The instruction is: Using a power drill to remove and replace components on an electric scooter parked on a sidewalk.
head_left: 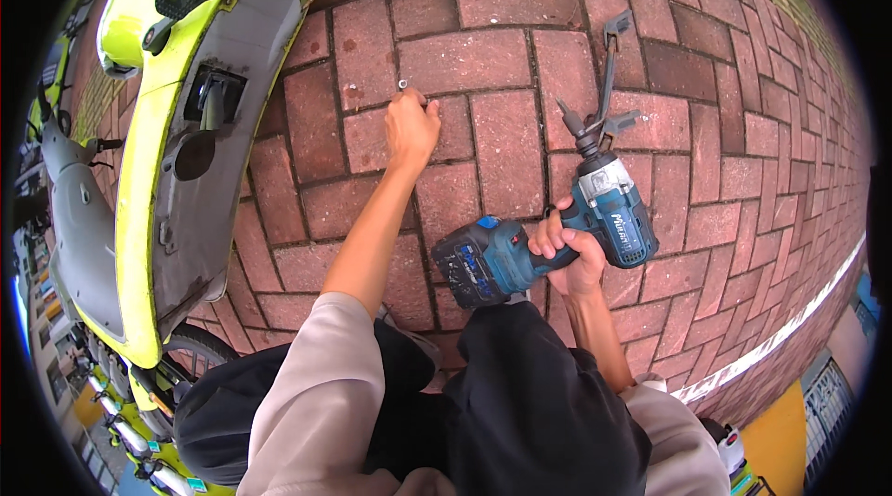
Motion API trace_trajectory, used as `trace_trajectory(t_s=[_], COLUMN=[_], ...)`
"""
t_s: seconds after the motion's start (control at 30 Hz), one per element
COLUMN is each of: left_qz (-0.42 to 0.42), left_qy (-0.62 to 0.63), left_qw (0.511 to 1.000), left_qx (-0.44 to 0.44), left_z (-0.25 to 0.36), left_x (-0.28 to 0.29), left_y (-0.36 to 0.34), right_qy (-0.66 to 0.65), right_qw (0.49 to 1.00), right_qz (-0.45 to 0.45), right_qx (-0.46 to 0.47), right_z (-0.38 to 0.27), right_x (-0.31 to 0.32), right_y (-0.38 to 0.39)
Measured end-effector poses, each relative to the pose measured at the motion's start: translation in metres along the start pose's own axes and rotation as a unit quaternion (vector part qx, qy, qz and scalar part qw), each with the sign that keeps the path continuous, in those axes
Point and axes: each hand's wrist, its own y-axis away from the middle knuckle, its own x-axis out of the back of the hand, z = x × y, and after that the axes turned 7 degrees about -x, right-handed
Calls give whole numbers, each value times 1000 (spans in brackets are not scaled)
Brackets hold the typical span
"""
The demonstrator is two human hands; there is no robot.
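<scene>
Right hand [578, 259]: grip wrapped around the handle of a blue impact driver [621, 217]. Left hand [412, 136]: grip pinching a small metal piece [402, 84] over brick paving [474, 59]; a slackened pinch could send it rolling toward the yellow-green scooter [139, 217].

1 white word [621, 220] on the blue power tool [632, 241], blue lettering [476, 275] on its black battery pack [457, 266]

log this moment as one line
left hand: at small silver round-ended metal piece, grip unclear | right hand: gripping blue-and-black cordless power tool | nearby: dark branched metal part, red brick paving
</scene>
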Motion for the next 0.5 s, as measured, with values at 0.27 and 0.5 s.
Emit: trace_trajectory(t_s=[0.27, 0.5], left_qz=[-56, -119], left_qy=[526, 817], left_qw=[824, 545], left_qx=[203, 150], left_z=[21, 46], left_x=[31, 98], left_y=[12, 54], right_qy=[11, 45], right_qw=[998, 985], right_qz=[-3, -107], right_qx=[-61, -130], right_z=[26, 29], right_x=[-5, -19], right_y=[3, -3])
